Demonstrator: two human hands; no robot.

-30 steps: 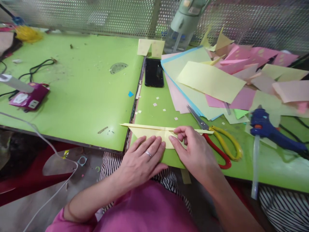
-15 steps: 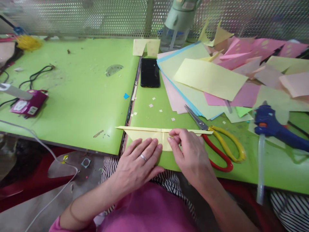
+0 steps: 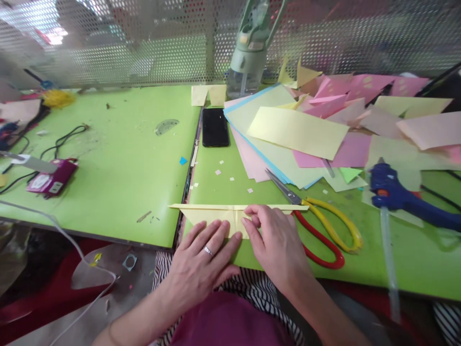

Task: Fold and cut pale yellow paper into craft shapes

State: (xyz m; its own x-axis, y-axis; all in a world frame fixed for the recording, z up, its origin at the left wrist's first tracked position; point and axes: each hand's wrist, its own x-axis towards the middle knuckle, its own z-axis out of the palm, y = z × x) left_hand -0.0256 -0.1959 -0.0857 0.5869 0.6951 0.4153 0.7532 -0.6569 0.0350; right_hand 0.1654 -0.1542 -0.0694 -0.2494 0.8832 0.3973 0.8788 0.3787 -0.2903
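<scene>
A pale yellow folded sheet of paper (image 3: 201, 217) lies at the table's front edge, with a narrow folded strip along its far side and a crease near the middle. My left hand (image 3: 201, 254), with a ring on one finger, rests flat on its near part, fingers stretched out. On the right part, my right hand (image 3: 272, 245) is curled, thumb and index fingertips close together at the paper near the crease. It covers much of that side. Scissors (image 3: 324, 218) with a yellow and a red handle lie just right of my right hand, partly beside the strip's end.
A phone (image 3: 215, 127), a water bottle (image 3: 248, 62) and a folded yellow card (image 3: 209, 95) stand or lie at the back. Piled coloured paper (image 3: 298, 132) spreads right. A blue glue gun (image 3: 396, 190) lies at right, a purple power block (image 3: 52, 179) at left.
The camera view has tilted up slightly, so the table sits lower in the picture. Both hands keep nearly the same place on the paper.
</scene>
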